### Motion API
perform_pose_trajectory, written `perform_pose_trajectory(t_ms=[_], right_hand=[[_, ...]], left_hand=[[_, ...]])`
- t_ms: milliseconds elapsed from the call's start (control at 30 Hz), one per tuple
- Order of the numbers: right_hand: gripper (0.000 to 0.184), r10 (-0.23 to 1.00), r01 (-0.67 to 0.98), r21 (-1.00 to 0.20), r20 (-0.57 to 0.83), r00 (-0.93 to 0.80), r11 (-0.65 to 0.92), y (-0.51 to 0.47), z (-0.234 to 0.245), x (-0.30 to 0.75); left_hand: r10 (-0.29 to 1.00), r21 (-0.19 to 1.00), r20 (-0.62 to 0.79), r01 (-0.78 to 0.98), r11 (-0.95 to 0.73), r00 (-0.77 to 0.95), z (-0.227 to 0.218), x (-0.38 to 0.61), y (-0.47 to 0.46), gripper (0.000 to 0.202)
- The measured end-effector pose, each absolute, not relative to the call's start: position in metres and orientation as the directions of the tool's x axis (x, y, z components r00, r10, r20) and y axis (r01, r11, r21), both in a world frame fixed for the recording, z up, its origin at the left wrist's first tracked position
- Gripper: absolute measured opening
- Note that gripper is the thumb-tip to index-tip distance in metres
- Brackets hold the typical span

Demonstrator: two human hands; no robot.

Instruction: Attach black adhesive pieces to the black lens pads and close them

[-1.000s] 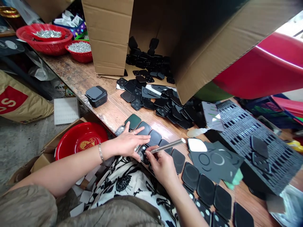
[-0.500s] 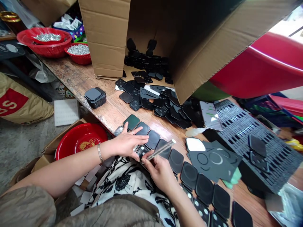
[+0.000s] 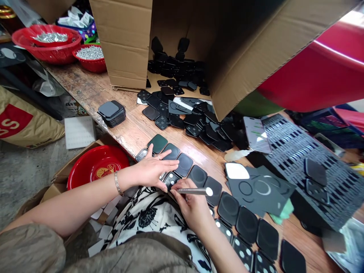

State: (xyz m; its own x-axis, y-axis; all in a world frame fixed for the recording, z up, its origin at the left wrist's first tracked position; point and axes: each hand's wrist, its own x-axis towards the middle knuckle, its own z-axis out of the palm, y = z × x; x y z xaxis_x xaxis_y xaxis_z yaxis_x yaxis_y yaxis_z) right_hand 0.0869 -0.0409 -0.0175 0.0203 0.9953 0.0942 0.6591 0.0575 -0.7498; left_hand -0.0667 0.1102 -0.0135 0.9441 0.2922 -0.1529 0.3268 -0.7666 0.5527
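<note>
My left hand (image 3: 155, 170) lies flat, fingers stretched out, pressing on black square pads in a row at the table's near edge. Its thumb and fingers steady a small black pad with round holes (image 3: 171, 179). My right hand (image 3: 192, 203) is closed round a thin metal tool (image 3: 196, 191), whose tip touches that pad. The tool lies almost level, its round end pointing right. A double row of black square pads (image 3: 247, 225) runs from my hands to the lower right.
A tipped cardboard box (image 3: 227, 49) spills a heap of black pads (image 3: 184, 113) onto the wooden table (image 3: 91, 91). A small stack of pads (image 3: 112, 112) sits left. Red baskets of metal parts (image 3: 91, 57) stand far left. A red bowl (image 3: 95, 167) sits below the table edge. A black slotted tray (image 3: 301, 163) lies right.
The metal tool in my right hand has swung down from a raised slant to nearly level. My right hand slid slightly toward me. My left hand stays on the pads.
</note>
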Motion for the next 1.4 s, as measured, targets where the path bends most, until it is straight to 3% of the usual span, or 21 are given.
perform_pose_trajectory(t_ms=[167, 333, 467, 533, 700, 833, 1033, 1400], right_hand=[[0.019, 0.999, 0.670, -0.742, 0.035, 0.014, 0.017, -0.039, -0.018, 0.087], [0.020, 0.987, 0.483, -0.874, -0.120, -0.111, -0.052, -0.042, -0.009, 0.101], [0.023, 0.994, 0.355, -0.931, -0.058, 0.093, -0.088, -0.050, -0.004, 0.119], [0.021, 0.984, 0.366, -0.929, 0.013, 0.175, -0.053, -0.050, 0.001, 0.121], [0.020, 0.999, 0.457, -0.888, 0.046, -0.012, 0.046, -0.041, 0.010, 0.106], [0.018, 0.999, 0.563, -0.825, 0.053, -0.006, 0.047, -0.047, 0.009, 0.108], [0.019, 0.998, 0.637, -0.771, -0.038, -0.052, 0.004, -0.068, 0.008, 0.128], [0.021, 0.959, 0.632, -0.771, -0.117, -0.257, 0.075, -0.060, 0.031, 0.154]], left_hand=[[0.292, 0.560, -0.157, 0.328, -0.761, 0.944, -0.013, -0.067, 0.110, 0.073], [0.285, 0.551, -0.184, 0.338, -0.763, 0.941, -0.010, -0.065, 0.111, 0.073], [0.278, 0.540, -0.159, 0.320, -0.779, 0.947, -0.011, -0.065, 0.111, 0.074], [0.277, 0.541, -0.144, 0.310, -0.782, 0.950, -0.011, -0.066, 0.111, 0.073], [0.272, 0.523, -0.174, 0.323, -0.789, 0.947, -0.004, -0.067, 0.110, 0.072], [0.255, 0.524, -0.183, 0.314, -0.792, 0.949, -0.002, -0.068, 0.112, 0.072], [0.249, 0.526, -0.183, 0.308, -0.793, 0.951, -0.003, -0.066, 0.114, 0.075], [0.256, 0.377, -0.095, 0.273, -0.885, 0.962, -0.001, -0.054, 0.104, 0.064]])
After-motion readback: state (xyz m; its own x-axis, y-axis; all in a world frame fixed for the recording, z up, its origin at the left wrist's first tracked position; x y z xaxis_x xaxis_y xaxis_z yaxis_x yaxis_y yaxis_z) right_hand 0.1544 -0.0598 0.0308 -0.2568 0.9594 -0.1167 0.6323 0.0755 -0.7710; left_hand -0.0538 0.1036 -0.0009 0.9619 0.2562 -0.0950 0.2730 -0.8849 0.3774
